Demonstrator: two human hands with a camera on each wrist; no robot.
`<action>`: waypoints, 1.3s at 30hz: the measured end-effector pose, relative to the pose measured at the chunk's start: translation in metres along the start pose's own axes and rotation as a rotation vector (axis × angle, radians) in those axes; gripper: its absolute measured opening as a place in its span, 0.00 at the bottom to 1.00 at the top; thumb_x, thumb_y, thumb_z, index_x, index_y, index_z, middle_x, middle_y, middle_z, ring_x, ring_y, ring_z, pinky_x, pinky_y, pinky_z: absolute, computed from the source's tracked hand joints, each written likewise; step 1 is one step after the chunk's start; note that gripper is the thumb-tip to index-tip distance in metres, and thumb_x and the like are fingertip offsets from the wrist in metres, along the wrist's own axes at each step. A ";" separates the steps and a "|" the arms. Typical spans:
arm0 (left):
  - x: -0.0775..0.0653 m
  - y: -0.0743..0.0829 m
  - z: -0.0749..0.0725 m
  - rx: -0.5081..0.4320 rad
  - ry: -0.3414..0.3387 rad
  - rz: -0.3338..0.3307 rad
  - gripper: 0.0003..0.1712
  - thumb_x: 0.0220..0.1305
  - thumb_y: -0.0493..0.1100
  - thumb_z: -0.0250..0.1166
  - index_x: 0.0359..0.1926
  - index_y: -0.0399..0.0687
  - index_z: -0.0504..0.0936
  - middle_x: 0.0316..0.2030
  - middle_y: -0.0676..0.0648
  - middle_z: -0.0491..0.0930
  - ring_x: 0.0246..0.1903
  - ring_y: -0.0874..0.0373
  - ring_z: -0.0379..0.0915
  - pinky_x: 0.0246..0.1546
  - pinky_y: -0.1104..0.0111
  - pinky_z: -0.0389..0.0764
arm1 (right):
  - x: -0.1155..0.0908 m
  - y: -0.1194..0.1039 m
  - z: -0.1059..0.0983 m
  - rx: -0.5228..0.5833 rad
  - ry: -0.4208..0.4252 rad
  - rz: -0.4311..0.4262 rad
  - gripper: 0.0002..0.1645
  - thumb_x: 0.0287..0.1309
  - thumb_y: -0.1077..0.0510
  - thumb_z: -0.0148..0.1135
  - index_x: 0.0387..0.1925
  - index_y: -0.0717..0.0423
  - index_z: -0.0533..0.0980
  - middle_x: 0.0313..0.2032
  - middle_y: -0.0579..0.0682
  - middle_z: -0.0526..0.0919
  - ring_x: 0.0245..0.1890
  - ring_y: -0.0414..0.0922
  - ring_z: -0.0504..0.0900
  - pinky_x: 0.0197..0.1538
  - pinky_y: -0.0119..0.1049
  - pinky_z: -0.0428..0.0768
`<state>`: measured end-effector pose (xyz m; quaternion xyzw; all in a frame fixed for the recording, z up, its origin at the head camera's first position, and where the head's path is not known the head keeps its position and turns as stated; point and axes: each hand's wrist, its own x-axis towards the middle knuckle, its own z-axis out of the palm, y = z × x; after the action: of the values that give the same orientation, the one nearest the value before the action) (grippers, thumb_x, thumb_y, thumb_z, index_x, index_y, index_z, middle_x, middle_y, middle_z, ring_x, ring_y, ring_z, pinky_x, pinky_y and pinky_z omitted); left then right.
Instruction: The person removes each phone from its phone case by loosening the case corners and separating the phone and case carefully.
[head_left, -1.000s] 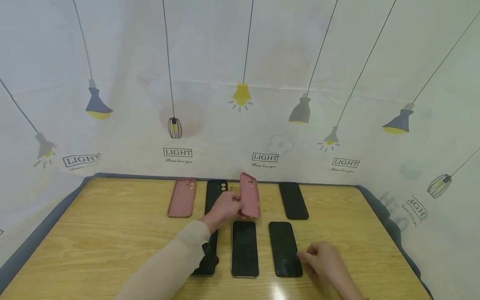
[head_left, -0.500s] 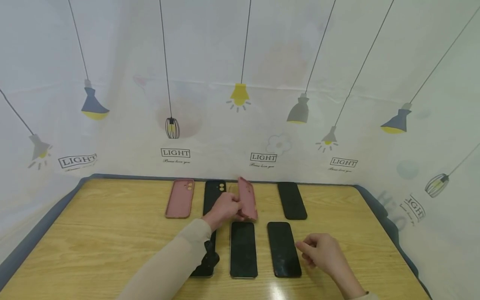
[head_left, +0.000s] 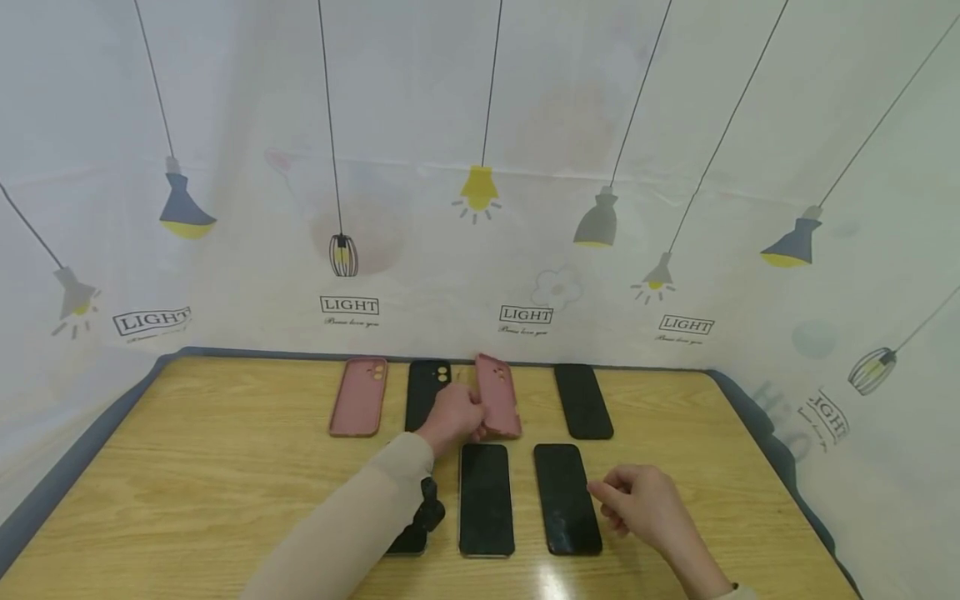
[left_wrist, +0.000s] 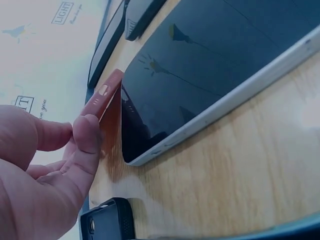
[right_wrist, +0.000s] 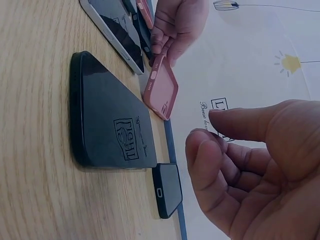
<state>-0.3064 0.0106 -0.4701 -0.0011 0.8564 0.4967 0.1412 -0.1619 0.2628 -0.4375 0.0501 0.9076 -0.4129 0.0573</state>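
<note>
My left hand [head_left: 450,414] pinches a pink phone case [head_left: 498,393] at its left edge. In the head view the case is tilted, hollow side visible, at the back of the table. From the right wrist view, the pink case [right_wrist: 162,87] shows its port cutouts at the near end. My right hand [head_left: 643,507] holds nothing, its fingers loosely curled beside the right edge of a black phone [head_left: 567,500]. A second phone with a silver edge [head_left: 486,500] lies left of that one, just in front of the pinched case.
Along the back of the wooden table [head_left: 225,467] lie another pink case [head_left: 358,398], a black case [head_left: 427,382] partly behind my left hand, and a black case [head_left: 585,402] at right. My left sleeve [head_left: 352,517] covers most of another phone [head_left: 408,543]. A printed curtain [head_left: 420,100] hangs behind.
The pinched pink case has come slightly down, and its tilt has shifted. My right hand has drawn up a little at the black phone's right edge. The lying phones have stayed put.
</note>
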 end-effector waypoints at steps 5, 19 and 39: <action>0.003 0.001 0.002 0.095 0.016 0.018 0.21 0.72 0.33 0.58 0.18 0.43 0.77 0.17 0.47 0.82 0.16 0.59 0.77 0.16 0.72 0.72 | 0.003 -0.002 -0.001 0.008 0.002 0.012 0.13 0.68 0.58 0.67 0.28 0.62 0.82 0.18 0.51 0.80 0.18 0.44 0.80 0.23 0.38 0.83; -0.001 -0.001 0.005 0.187 -0.003 -0.034 0.22 0.70 0.35 0.59 0.15 0.45 0.75 0.09 0.51 0.72 0.12 0.59 0.69 0.13 0.70 0.62 | 0.036 0.008 -0.007 -0.126 0.043 -0.029 0.12 0.69 0.57 0.64 0.34 0.63 0.81 0.22 0.50 0.81 0.20 0.43 0.78 0.26 0.36 0.77; -0.013 0.006 -0.011 0.196 0.049 0.100 0.26 0.73 0.39 0.58 0.15 0.51 0.63 0.12 0.55 0.60 0.12 0.61 0.57 0.14 0.69 0.57 | 0.110 0.019 -0.002 -0.444 0.112 0.013 0.30 0.67 0.51 0.67 0.43 0.79 0.72 0.37 0.71 0.79 0.36 0.59 0.81 0.39 0.49 0.82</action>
<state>-0.2972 0.0019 -0.4567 0.0434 0.9029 0.4170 0.0949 -0.2680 0.2814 -0.4670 0.0647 0.9777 -0.1991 0.0193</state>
